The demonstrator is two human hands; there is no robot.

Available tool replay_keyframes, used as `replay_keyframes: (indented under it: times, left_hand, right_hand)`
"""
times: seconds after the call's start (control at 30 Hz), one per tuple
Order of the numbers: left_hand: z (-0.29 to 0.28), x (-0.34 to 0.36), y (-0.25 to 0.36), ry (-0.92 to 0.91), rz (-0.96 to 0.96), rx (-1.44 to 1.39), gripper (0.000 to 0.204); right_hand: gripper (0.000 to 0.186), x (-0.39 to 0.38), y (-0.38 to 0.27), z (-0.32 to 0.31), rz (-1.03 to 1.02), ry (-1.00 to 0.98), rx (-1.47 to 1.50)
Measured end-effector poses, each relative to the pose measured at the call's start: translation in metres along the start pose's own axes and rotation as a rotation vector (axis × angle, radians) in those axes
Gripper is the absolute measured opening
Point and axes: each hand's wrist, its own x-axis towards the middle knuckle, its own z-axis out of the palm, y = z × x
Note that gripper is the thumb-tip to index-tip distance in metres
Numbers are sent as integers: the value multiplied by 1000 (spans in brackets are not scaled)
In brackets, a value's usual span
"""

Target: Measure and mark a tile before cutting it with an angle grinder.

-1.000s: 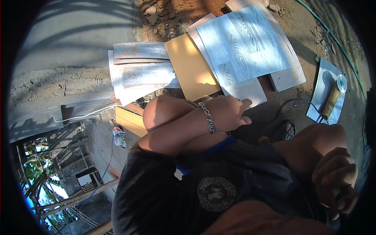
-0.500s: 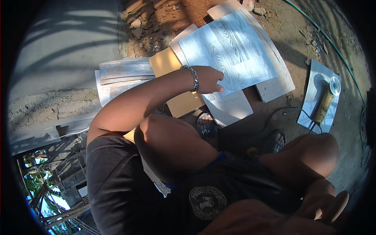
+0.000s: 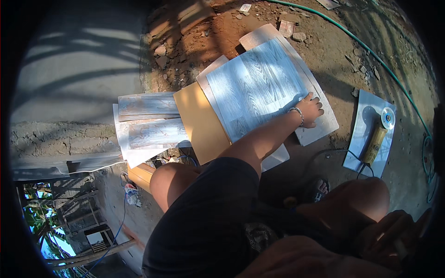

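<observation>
One flat tile [image 3: 259,83], blue-grey with streaky wood grain, lies across rough, pale slabs [image 3: 320,127] on the dirt; the left hand [image 3: 311,112] is at its right edge, fingers spread wide, though I can't tell if they press; left sit a smooth tan panel [image 3: 201,116] and narrow streaked planks [image 3: 150,104]; right, a gold-bodied grinder [image 3: 376,139] rests on a glossy grey sheet [image 3: 358,120]; near right, the right hand [image 3: 394,236] curls in shadow, its grip unclear.
</observation>
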Motion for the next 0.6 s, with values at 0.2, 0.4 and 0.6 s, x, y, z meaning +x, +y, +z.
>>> replay_keyframes:
  times: [0.2,0.4,0.6]
  left_hand:
    - [10,0,3,115,30,105,23]
    - [8,-10,0,174,-150,29,18]
    - [8,-13,-18,222,-337,52,19]
  right_hand:
    - [30,1,-11,-17,72,-115,-19]
    - [27,10,-22,-30,146,-207,-48]
    - [25,9,-21,-33,179,-264,-42]
